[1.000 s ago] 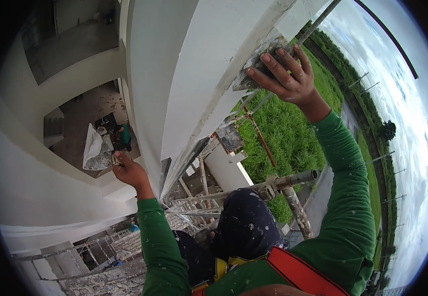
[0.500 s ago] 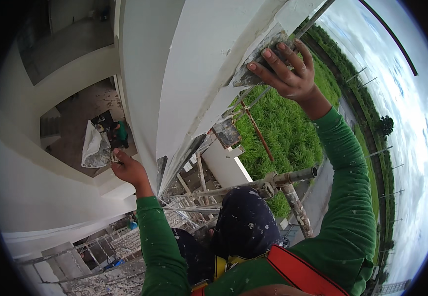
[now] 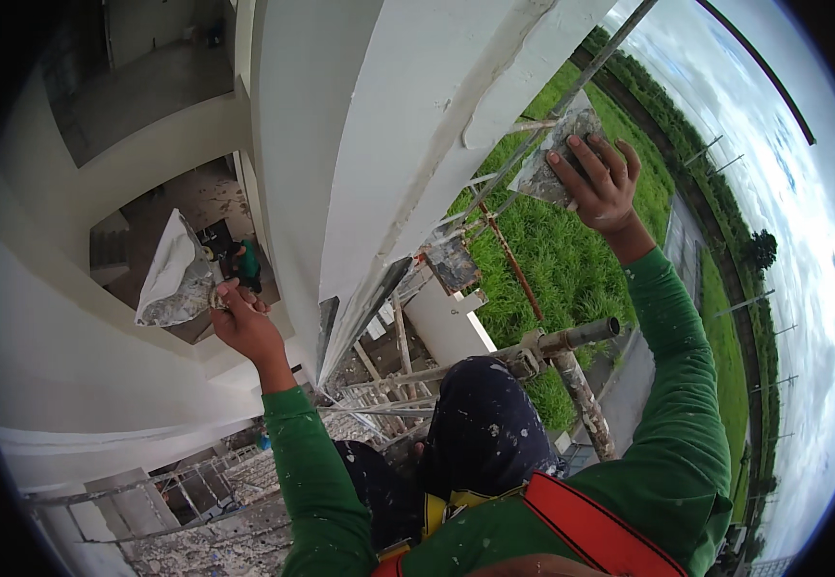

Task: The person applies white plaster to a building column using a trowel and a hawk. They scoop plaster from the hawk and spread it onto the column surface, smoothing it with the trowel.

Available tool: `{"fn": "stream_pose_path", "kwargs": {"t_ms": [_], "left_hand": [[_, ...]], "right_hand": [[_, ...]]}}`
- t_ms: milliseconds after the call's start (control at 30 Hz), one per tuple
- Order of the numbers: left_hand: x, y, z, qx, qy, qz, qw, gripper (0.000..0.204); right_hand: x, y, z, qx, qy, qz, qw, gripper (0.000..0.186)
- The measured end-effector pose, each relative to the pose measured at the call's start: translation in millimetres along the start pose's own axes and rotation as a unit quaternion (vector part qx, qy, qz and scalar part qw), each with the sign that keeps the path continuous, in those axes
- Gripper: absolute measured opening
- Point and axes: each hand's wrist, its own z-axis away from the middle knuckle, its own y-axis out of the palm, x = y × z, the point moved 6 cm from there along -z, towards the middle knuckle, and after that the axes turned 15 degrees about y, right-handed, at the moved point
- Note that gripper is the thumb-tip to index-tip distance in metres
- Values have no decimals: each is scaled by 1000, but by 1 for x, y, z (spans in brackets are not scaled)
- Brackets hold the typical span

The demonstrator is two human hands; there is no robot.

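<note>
My left hand (image 3: 247, 332) is closed round the handle of a trowel (image 3: 185, 300), whose flat, stained blade carries a heap of white plaster (image 3: 162, 262). It is held out on the left, in front of the pale building. On the right, my right hand (image 3: 602, 185) grips a thin, plaster-smeared flat plate (image 3: 538, 179), thumb hidden behind it and fingers across its face. The plate is apart from the white wall edge (image 3: 408, 144), which runs down between my hands. Along that edge goes a rough plaster band (image 3: 465, 91), with a wet-looking ridge near the plate.
Metal scaffold pipes (image 3: 571, 337) cross just beyond my knee (image 3: 483, 423), and another pole (image 3: 595, 67) runs behind the plate. Far below on the left, a person in green (image 3: 246, 260) is on a lower floor. Grass (image 3: 571, 260) lies at ground level.
My right hand has drawn the plate off the wall edge, to the right and slightly down. The trowel in my left hand has shifted a little left, its plaster still on it.
</note>
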Motion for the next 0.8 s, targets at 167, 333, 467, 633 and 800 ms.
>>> {"fn": "stream_pose_path", "kwargs": {"t_ms": [167,333,467,633,800], "left_hand": [[-112,51,19,286,1,267,920,45],[-154,104,117,472,-171,349,791,54],[-142,131,162,545,-223,348,729,52],[-139,120,143,563,-120,314,755,50],[-125,104,92,340,366,-58,864,31]], "right_hand": [[14,-76,-3,-94,250,-192,944,47],[37,-114,-20,-130,210,-313,917,35],[65,-114,-43,-59,137,-446,883,28],[92,-56,-38,161,148,-610,762,25],[102,-44,43,217,698,-681,40,26]]}}
